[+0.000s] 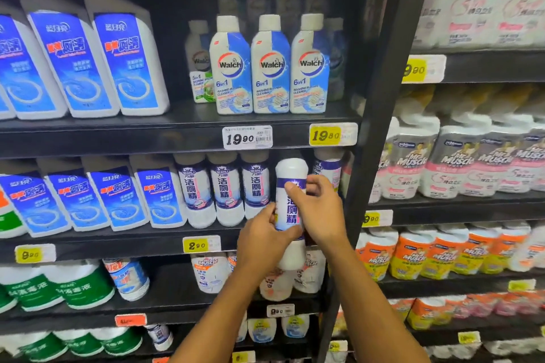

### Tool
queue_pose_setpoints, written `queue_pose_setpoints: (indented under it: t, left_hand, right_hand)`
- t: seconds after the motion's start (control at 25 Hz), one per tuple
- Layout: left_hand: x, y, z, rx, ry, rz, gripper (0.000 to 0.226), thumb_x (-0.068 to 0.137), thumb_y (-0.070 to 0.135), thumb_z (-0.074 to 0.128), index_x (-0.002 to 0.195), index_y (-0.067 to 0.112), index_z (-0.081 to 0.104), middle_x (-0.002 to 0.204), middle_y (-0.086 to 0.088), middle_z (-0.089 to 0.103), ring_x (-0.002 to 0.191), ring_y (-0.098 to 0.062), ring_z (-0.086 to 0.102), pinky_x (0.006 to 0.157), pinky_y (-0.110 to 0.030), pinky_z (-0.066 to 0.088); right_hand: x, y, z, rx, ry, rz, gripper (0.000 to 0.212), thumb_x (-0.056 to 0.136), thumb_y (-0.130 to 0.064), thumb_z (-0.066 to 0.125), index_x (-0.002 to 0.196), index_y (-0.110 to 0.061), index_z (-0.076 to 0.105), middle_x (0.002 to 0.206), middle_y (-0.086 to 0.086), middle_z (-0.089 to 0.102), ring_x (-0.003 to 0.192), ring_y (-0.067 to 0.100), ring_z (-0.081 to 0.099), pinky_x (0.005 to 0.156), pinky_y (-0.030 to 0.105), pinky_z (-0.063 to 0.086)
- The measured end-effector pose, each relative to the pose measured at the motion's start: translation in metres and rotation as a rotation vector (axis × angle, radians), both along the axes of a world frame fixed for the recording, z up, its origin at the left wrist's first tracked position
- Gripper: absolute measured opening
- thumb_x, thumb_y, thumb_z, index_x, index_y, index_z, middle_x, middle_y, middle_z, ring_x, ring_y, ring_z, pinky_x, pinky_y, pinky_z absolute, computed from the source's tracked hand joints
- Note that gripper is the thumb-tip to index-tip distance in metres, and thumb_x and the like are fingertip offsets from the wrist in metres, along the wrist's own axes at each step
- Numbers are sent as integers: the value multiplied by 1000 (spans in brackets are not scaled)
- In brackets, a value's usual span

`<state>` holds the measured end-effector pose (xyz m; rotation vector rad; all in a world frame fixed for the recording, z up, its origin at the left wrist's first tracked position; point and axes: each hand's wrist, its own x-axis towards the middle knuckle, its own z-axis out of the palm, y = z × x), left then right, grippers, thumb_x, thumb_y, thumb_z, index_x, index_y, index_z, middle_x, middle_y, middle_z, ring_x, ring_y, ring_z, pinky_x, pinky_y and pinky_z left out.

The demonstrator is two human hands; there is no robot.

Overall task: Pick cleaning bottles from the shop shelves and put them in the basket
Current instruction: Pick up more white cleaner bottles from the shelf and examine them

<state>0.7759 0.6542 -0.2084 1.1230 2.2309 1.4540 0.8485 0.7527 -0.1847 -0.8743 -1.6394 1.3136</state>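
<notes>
A tall white bottle with a purple label and white cap stands upright in the air, in front of the second shelf from the top. Both hands hold it. My left hand wraps its lower part from the left. My right hand grips its upper label from the right, thumb across the front. Three matching purple-label bottles stand in a row on the shelf just to the left, and another sits behind the held one. No basket is in view.
Black shelves carry Walch washing-machine cleaner bottles above and blue-label toilet cleaners to the left. A black upright post divides off the right bay of Mr Muscle packs. Yellow price tags line the shelf edges.
</notes>
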Motion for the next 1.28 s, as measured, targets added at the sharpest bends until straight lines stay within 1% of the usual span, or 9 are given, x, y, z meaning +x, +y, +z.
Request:
queue_pose_setpoints:
  t: [0.12,0.24,0.4,0.52,0.6,0.72,0.88,1.08,1.28]
  left_hand:
    - [-4,21,8,-58,64,53,42,75,47,78,108,29,61,91,10,73,85,-13,68,77,-40,55]
    - [-10,34,11,-74,130,115,38,77,46,76,103,23,58,85,4,69,85,-23,66,64,-34,46]
    - [-15,43,17,-80,158,139,52,81,43,70,123,17,55,94,-6,72,89,-30,66,71,-40,52]
    - [-15,44,13,-26,116,121,48,83,36,66,128,32,50,88,12,67,87,-14,68,62,-22,49]
    - [-8,40,4,59,46,79,63,86,33,66,143,37,38,114,26,59,107,8,58,82,-11,47]
    - [-4,34,-18,159,55,115,62,93,12,64,149,15,39,148,8,43,136,-2,40,113,-28,39]
    - [-4,26,-31,230,108,104,52,91,5,64,139,17,50,133,20,47,123,20,41,104,-13,41]
    - [-15,28,-33,149,-28,-20,60,93,10,62,148,22,41,150,8,43,139,-6,39,115,-37,37]
    - [-14,27,-34,47,-73,-110,72,91,15,61,153,27,27,159,13,28,146,-6,27,118,-42,31]
  right_hand:
    - [-7,18,4,106,-35,13,27,83,-42,76,101,-34,57,105,-11,69,84,-3,68,68,18,55]
    - [-14,29,9,147,-109,32,44,81,-45,75,113,-20,57,114,-5,69,101,13,68,86,41,56]
    - [-22,31,19,175,-154,-11,38,78,-43,79,93,-23,50,93,-1,71,85,19,69,78,46,57]
    - [-29,30,19,156,-147,-47,37,81,-37,79,91,-24,46,90,-3,68,85,19,68,77,44,58]
    - [-31,29,17,133,-136,-51,36,83,-33,79,97,-22,47,93,-5,65,93,19,67,79,41,57]
    - [-34,29,11,142,-134,-37,36,84,-29,78,101,-20,47,97,-7,58,95,14,58,83,37,53]
    - [-38,29,9,165,-137,-81,35,86,-28,75,100,-18,45,97,-4,56,92,16,52,81,35,47]
    - [-42,29,11,183,-211,-72,35,89,-35,71,93,-18,41,94,5,60,93,29,58,75,40,48]
    - [-34,28,10,346,-331,-37,32,94,-37,65,99,-16,42,92,8,62,89,32,60,68,34,38]
